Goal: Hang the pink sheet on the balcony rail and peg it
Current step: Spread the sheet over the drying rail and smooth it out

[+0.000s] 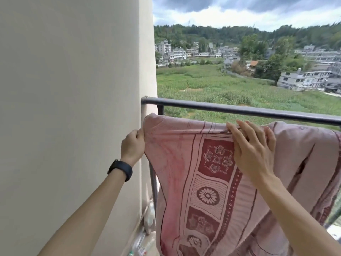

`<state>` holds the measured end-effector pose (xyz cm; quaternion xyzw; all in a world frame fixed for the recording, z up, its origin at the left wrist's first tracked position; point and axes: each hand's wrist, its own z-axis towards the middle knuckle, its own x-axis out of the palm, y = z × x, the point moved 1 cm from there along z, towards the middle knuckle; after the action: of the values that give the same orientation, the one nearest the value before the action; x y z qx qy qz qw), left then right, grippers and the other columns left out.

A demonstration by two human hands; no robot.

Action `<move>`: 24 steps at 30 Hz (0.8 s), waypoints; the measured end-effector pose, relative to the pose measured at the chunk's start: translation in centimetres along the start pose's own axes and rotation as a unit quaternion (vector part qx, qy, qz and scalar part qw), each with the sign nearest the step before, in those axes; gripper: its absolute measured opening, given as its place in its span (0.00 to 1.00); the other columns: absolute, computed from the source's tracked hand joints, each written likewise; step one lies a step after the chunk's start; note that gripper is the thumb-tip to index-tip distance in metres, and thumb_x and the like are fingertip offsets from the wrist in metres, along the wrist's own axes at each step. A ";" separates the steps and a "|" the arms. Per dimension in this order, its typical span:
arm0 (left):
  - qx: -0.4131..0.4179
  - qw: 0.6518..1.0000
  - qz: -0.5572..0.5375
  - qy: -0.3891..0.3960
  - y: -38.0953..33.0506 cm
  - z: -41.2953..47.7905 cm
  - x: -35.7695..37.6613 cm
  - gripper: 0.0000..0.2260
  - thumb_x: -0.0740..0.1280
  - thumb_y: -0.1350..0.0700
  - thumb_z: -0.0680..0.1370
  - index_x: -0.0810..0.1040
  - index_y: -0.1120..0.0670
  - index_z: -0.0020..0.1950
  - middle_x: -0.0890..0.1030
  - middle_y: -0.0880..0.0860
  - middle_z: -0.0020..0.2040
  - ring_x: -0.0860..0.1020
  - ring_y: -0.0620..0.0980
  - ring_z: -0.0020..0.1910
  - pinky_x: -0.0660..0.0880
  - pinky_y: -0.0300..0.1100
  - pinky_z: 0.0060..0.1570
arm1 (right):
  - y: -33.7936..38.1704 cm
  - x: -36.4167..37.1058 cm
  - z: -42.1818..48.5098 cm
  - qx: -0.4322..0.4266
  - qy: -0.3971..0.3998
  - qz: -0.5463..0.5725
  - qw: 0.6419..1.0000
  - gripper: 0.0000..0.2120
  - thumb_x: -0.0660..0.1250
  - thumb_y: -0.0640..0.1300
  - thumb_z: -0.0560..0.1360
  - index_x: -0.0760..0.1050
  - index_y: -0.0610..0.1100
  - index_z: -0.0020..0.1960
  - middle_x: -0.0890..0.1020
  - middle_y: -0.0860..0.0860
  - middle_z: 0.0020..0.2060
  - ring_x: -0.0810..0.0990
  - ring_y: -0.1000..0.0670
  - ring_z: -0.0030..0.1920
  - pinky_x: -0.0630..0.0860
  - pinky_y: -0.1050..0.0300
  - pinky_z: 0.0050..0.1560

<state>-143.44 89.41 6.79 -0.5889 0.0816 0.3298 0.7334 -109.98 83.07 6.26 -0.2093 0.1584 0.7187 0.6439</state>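
**Two hands spread the pink sheet just under the rail**

Both hands are on the pink sheet, whose top edge runs just below the dark balcony rail, on the near side. What carries the cloth there is hidden. The left hand has its fingers curled tight round the sheet's upper corner at 10 o'clock, almost against the pale wall, which leaves little room on that side. The right hand lies flat with straight, spread fingers on the top edge towards 2 o'clock and grips nothing. At 3 o'clock the cloth rises to touch the rail and runs out of view. A black wristband sits on the left wrist. Clear plastic bottles lie on the floor at 6 o'clock, by the wall's foot. Beyond the rail, at 12 o'clock, are a green field, buildings, wooded hills and cloudy sky.
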 end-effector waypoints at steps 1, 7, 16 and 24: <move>-0.010 1.000 -0.029 0.005 0.4 -0.1 -0.3 0.19 0.55 0.48 0.83 0.69 0.57 0.36 0.74 0.52 0.34 0.71 0.55 0.37 0.65 0.47 0.35 | 0.4 -0.2 0.1 0.017 0.008 0.003 1.000 0.19 0.63 0.43 0.79 0.76 0.51 0.70 0.78 0.47 0.67 0.73 0.42 0.69 0.56 0.36 0.74; -0.088 0.969 -0.152 0.171 -4.4 3.0 -2.5 0.26 0.62 0.32 0.72 0.80 0.53 0.53 0.82 0.51 0.46 0.81 0.53 0.47 0.78 0.49 0.50 | 7.4 -0.7 5.6 0.064 0.101 0.069 0.990 0.23 0.62 0.53 0.73 0.76 0.50 0.66 0.78 0.50 0.66 0.72 0.47 0.68 0.49 0.34 0.75; -0.103 0.918 -0.345 0.165 -2.7 6.9 -2.7 0.21 0.78 0.50 0.68 0.81 0.58 0.57 0.83 0.55 0.48 0.79 0.54 0.45 0.76 0.43 0.39 | 8.0 2.0 6.4 0.031 0.186 -0.005 0.982 0.22 0.55 0.64 0.81 0.74 0.50 0.62 0.83 0.48 0.51 0.79 0.43 0.52 0.67 0.44 0.65; -0.152 0.913 -0.226 0.305 -1.0 6.3 -2.8 0.26 0.73 0.36 0.70 0.82 0.54 0.58 0.80 0.50 0.43 0.78 0.48 0.42 0.76 0.42 0.39 | 4.9 1.2 4.5 0.036 0.148 -0.038 0.988 0.22 0.63 0.62 0.77 0.75 0.51 0.65 0.80 0.46 0.58 0.74 0.41 0.62 0.50 0.40 0.75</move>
<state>-146.68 94.03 10.89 -0.7677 0.1156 -0.0321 0.6295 -115.41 85.71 9.29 -0.2957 0.2696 0.6485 0.6476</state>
